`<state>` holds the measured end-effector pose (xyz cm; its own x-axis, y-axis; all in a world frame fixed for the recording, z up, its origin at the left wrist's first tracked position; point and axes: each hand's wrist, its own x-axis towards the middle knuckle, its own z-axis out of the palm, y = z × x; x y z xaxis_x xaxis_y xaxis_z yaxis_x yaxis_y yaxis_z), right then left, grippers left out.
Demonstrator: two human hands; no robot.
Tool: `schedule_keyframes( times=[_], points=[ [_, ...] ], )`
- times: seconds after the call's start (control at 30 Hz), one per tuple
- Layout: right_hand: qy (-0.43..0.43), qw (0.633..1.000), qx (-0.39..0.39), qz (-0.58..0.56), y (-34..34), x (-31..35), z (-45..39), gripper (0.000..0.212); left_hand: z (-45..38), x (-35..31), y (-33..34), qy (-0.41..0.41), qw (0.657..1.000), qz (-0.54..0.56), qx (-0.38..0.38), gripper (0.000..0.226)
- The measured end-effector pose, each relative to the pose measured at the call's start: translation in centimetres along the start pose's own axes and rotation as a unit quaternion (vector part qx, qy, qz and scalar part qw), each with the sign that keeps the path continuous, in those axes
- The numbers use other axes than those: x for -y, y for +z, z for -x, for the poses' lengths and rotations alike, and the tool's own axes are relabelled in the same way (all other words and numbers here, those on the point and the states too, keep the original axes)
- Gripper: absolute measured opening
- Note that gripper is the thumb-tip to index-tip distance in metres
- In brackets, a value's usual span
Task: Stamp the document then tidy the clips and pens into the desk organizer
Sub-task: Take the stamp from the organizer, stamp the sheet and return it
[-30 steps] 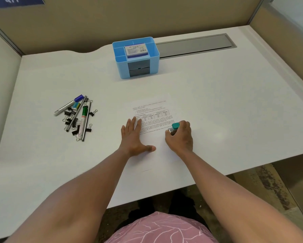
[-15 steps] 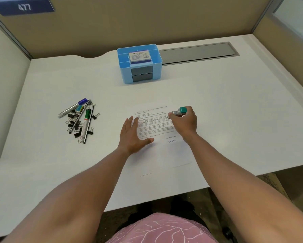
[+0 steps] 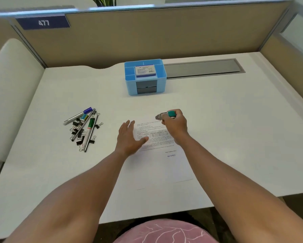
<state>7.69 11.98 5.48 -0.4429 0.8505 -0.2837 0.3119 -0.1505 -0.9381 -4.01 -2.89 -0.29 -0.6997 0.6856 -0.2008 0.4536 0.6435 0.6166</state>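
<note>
A printed document [image 3: 164, 165] lies on the white desk [image 3: 235, 137] before me, with the word ENTERED printed near its lower right. My right hand [image 3: 176, 126] grips a small stamp with a teal top [image 3: 165, 115] above the page's top edge. My left hand [image 3: 128, 139] is over the page's left edge with straight fingers and holds nothing. A pile of pens and black binder clips [image 3: 84, 128] lies to the left. The blue desk organizer [image 3: 145, 77] stands at the back, holding a small box in its top.
A grey cable slot [image 3: 201, 68] runs along the back right of the desk. Beige partition walls [image 3: 164, 35] enclose the desk at the back and sides, with a blue sign reading 477 [image 3: 43, 23]. The front edge is close to my lap.
My right hand lifted the stamp off the lower right of the page and carried it toward the page's top; the ENTERED mark now shows. My left hand has risen slightly.
</note>
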Motion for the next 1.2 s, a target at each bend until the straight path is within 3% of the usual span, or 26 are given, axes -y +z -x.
schedule_keyframes(
  times=[0.07,0.2,0.4,0.8,1.2],
  points=[
    [-0.004,1.0,0.01,-0.005,0.3,0.4,-0.5,0.01,-0.6,-0.6,-0.3,0.001,1.0,0.005,-0.01,0.092],
    [-0.028,0.999,0.005,0.026,1.0,1.0,-1.9,0.018,-1.9,-1.7,-0.9,0.004,0.999,0.024,-0.038,0.081],
    [-0.094,0.994,-0.017,0.055,1.9,1.9,-3.9,0.013,-4.5,-2.7,-1.9,-0.002,0.998,0.029,-0.06,0.072],
    [-0.171,0.983,-0.058,0.016,3.8,5.3,-7.8,0.015,-12.5,-5.6,-6.4,0.026,0.987,0.03,-0.159,0.056],
    [-0.204,0.976,-0.045,-0.052,5.6,7.5,-12.1,0.014,-17.0,-6.6,-7.5,0.053,0.981,0.034,-0.185,0.042]
  ],
)
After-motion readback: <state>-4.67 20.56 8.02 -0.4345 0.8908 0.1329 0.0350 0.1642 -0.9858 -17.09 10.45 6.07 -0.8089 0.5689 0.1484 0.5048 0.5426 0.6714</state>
